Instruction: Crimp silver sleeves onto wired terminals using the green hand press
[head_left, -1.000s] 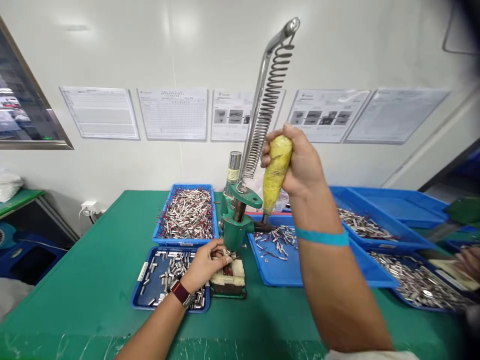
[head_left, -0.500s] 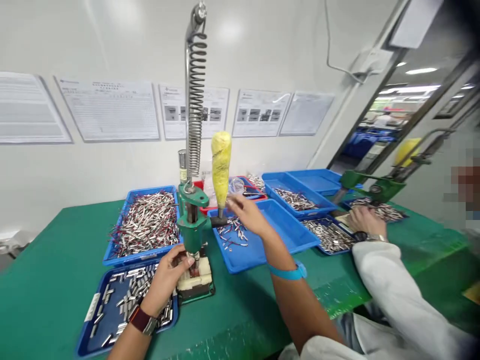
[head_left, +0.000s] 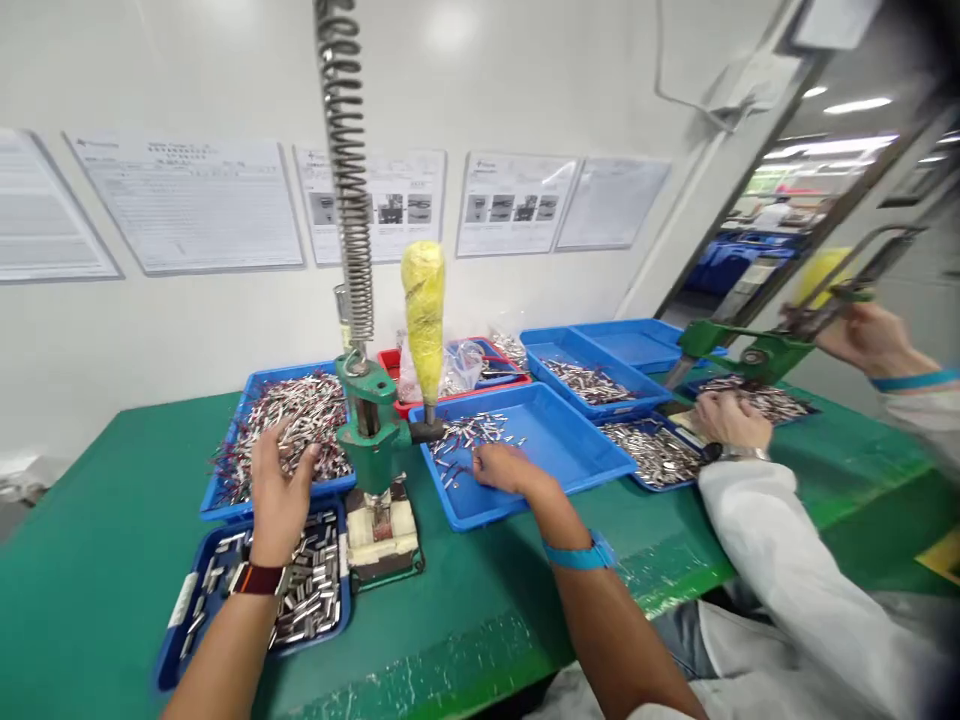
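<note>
My left hand (head_left: 279, 490) is open, thumb and fingers apart, above the near edge of a blue tray heaped with small silver parts with red and dark wires (head_left: 300, 420). Below its wrist, bare silver cylinders (head_left: 319, 590) lie in a dark blue tray (head_left: 180, 605). My right hand (head_left: 504, 468) is closed low over a larger blue tray (head_left: 577, 430), beside scattered wired parts (head_left: 480, 428); whatever its fingers hold is hidden. Between my hands stands a green hand press (head_left: 373, 450) with a yellow-wrapped lever handle (head_left: 424, 320) and a cream block (head_left: 382, 530) at its base.
At the right, a co-worker's hand (head_left: 731, 418) is at a second green press (head_left: 750, 355), and the other hand (head_left: 870, 335) is near its yellow handle. More blue trays (head_left: 637, 343) and a red tray (head_left: 390, 360) stand at the back. Papers (head_left: 517, 205) hang on the wall.
My left hand has left the press base and moved up and left, opening over the wired parts. My right hand has dropped from beside the yellow handle into the large blue tray.
</note>
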